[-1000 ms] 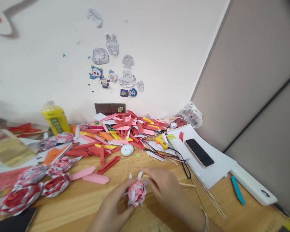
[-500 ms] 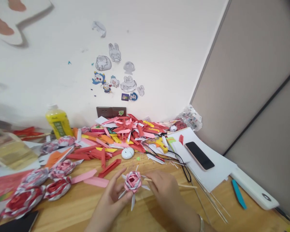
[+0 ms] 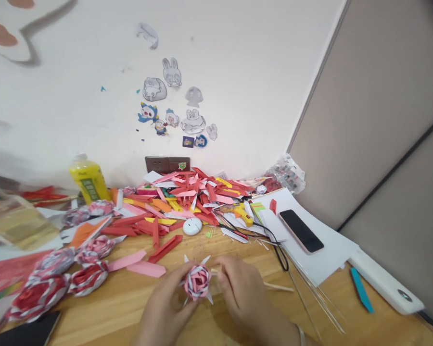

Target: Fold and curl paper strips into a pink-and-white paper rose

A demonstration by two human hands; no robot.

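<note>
My left hand [image 3: 168, 300] is closed round a paper flower [image 3: 197, 282], fingers and thumb at its left side. The flower has pink and white folded layers in rings, with pointed white tips sticking out. Close to its right side is my right hand [image 3: 240, 290], fingers curled in a pinch on a thin wooden stick [image 3: 278, 287]. A pale end shows between the flower and the fingers, and a longer length comes out behind the hand. Whether the stick's tip touches the flower I cannot tell.
A heap of folded paper strips [image 3: 198, 192] lies along the wall. Finished paper flowers [image 3: 39, 295] sit at left, near a yellow bottle [image 3: 89, 180]. A yellow glue gun [image 3: 240, 211], a white case [image 3: 192, 226], a phone [image 3: 301, 230] and a teal strip [image 3: 361, 290] lie around.
The flower has turned in my left hand, its white tips now pointing other ways. My right hand stays close beside it with the stick, which has shifted slightly. The view has moved a little.
</note>
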